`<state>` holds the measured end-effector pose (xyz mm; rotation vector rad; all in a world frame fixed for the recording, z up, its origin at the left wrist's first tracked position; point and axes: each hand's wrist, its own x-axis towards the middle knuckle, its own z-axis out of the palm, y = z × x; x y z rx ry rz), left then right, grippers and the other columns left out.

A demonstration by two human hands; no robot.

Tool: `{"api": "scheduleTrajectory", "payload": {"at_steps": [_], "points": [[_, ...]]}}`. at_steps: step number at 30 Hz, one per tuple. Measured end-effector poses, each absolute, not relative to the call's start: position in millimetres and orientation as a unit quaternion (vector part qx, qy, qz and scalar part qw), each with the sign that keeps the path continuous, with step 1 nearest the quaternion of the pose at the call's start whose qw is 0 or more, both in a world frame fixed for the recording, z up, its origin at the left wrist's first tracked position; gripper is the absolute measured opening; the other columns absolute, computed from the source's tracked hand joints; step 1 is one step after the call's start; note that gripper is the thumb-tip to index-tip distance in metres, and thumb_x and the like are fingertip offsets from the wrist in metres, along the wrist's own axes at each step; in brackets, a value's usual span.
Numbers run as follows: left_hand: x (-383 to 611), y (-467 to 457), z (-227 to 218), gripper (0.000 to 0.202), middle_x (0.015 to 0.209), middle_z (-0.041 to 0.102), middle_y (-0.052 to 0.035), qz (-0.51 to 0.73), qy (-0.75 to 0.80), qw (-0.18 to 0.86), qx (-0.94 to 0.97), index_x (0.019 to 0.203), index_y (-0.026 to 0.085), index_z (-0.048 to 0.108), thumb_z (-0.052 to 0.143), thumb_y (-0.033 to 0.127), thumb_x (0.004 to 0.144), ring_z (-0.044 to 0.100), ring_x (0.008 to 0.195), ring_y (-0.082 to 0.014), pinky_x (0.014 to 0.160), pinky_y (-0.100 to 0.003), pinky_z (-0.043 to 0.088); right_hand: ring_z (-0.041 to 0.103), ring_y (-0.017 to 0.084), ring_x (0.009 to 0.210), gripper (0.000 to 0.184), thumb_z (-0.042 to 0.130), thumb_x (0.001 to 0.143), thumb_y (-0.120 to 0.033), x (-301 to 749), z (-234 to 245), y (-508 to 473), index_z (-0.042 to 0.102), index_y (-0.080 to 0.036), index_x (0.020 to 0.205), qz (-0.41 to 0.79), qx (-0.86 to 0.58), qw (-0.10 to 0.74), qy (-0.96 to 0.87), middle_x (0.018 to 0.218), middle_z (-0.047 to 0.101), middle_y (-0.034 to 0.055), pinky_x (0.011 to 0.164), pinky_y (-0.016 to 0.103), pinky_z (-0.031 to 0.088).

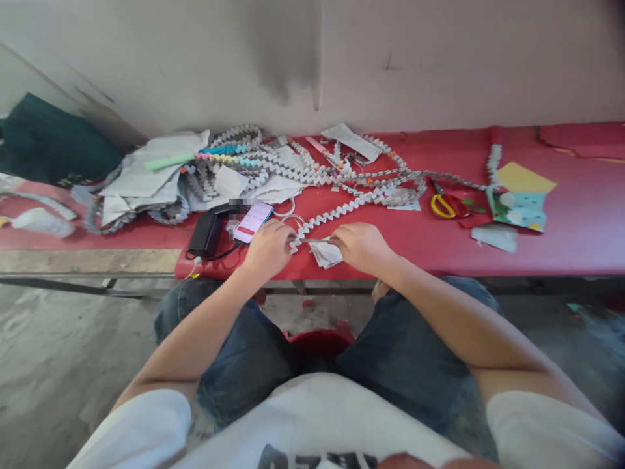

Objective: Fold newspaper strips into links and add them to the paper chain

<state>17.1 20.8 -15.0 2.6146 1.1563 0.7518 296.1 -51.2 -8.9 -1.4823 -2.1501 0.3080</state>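
A thin grey folded paper strip point(316, 240) stretches level between my hands at the bench's near edge. My left hand point(271, 246) pinches its left end, where the free end of a white zigzag paper chain point(336, 212) meets my fingertips. At the strip's other end, my right hand point(360, 245) is closed on it with thumb and fingers together. Just beneath the strip lies a small stack of printed paper pieces point(326, 255). The fingertips are small in view, so the exact grip on the chain's end is unclear.
A lit phone point(252, 222) and a black case point(205, 233) with cables lie beside my left hand. Tangled paper chains and paper sheets point(146, 176) cover the back left. Yellow-and-red scissors point(443, 206) and a colourful packet point(522, 202) lie right on the red bench point(576, 241).
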Motion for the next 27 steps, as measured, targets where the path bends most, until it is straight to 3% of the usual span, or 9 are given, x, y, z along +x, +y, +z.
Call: {"api": "scheduleTrajectory", "payload": {"at_steps": [4,7,8,10,14,17,21,24,27], "points": [[13,26,-10,0.016,0.101,0.082,-0.0079,0.305,0.408,0.309,0.803,0.106,0.019,0.081,0.071,0.020,0.094,0.076,0.097,-0.0217,0.096,-0.041,0.061,0.063,0.022,0.077,0.028,0.060,0.108,-0.034,300,-3,-51,0.073,-0.018,0.090,0.223,-0.549,0.323,-0.739,0.085,0.078,0.0104,0.075,0.036,0.039],[23,17,-12,0.055,0.109,0.079,-0.0069,0.315,0.288,0.547,0.720,0.141,0.021,0.075,0.088,0.025,0.087,0.078,0.094,-0.0166,0.090,-0.032,0.064,0.062,0.017,0.066,0.030,0.064,0.107,-0.042,291,-1,-53,0.073,-0.019,0.090,0.360,-0.515,0.348,-0.696,0.073,0.072,0.0026,0.068,0.031,0.045],[27,13,-14,0.061,0.106,0.079,-0.0064,0.309,0.250,0.605,0.690,0.144,0.022,0.075,0.092,0.026,0.086,0.078,0.091,-0.0159,0.086,-0.029,0.064,0.061,0.015,0.062,0.032,0.065,0.107,-0.045,287,-1,-55,0.072,-0.019,0.088,0.406,-0.499,0.350,-0.680,0.069,0.071,0.0010,0.065,0.029,0.045],[36,5,-19,0.049,0.092,0.079,-0.0059,0.315,0.195,0.683,0.629,0.128,0.018,0.083,0.099,0.031,0.084,0.076,0.081,-0.0149,0.076,-0.026,0.062,0.057,0.013,0.055,0.038,0.070,0.104,-0.052,279,-1,-57,0.070,-0.019,0.084,0.490,-0.466,0.353,-0.646,0.062,0.066,-0.0010,0.059,0.027,0.044],[46,-4,-24,0.036,0.076,0.078,-0.0062,0.352,0.180,0.732,0.555,0.096,0.013,0.085,0.103,0.041,0.082,0.073,0.065,-0.0133,0.067,-0.026,0.060,0.057,0.013,0.051,0.039,0.086,0.092,-0.055,272,-1,-60,0.071,-0.019,0.097,0.609,-0.405,0.396,-0.556,0.062,0.068,-0.0027,0.053,0.026,0.047],[51,-8,-16,0.039,0.074,0.077,-0.0027,0.393,0.190,0.744,0.506,0.095,0.016,0.084,0.102,0.048,0.082,0.070,0.060,-0.0095,0.067,-0.025,0.061,0.070,0.017,0.060,0.033,0.082,0.086,-0.039,274,4,-61,0.071,-0.022,0.111,0.664,-0.356,0.447,-0.481,0.074,0.078,0.0001,0.062,0.029,0.058],[55,-15,5,0.041,0.074,0.075,0.0015,0.448,0.191,0.748,0.451,0.097,0.020,0.083,0.106,0.047,0.077,0.067,0.061,-0.0057,0.066,-0.020,0.058,0.083,0.018,0.087,0.041,0.078,0.066,-0.019,271,20,-65,0.078,-0.022,0.106,0.711,-0.282,0.499,-0.407,0.098,0.087,0.0029,0.087,0.032,0.067],[59,-21,10,0.047,0.078,0.072,0.0046,0.474,0.199,0.750,0.416,0.103,0.022,0.080,0.108,0.046,0.073,0.065,0.065,-0.0035,0.070,-0.019,0.058,0.084,0.016,0.096,0.042,0.091,0.075,-0.018,260,26,-70,0.084,-0.025,0.116,0.726,-0.238,0.534,-0.361,0.109,0.088,0.0023,0.096,0.031,0.067],[65,-30,2,0.053,0.083,0.068,0.0056,0.498,0.234,0.741,0.384,0.107,0.024,0.072,0.104,0.050,0.075,0.060,0.068,-0.0049,0.074,-0.024,0.060,0.077,0.014,0.082,0.031,0.100,0.082,-0.036,247,20,-73,0.085,-0.026,0.108,0.695,-0.246,0.586,-0.336,0.097,0.084,0.0003,0.084,0.030,0.067]]}}
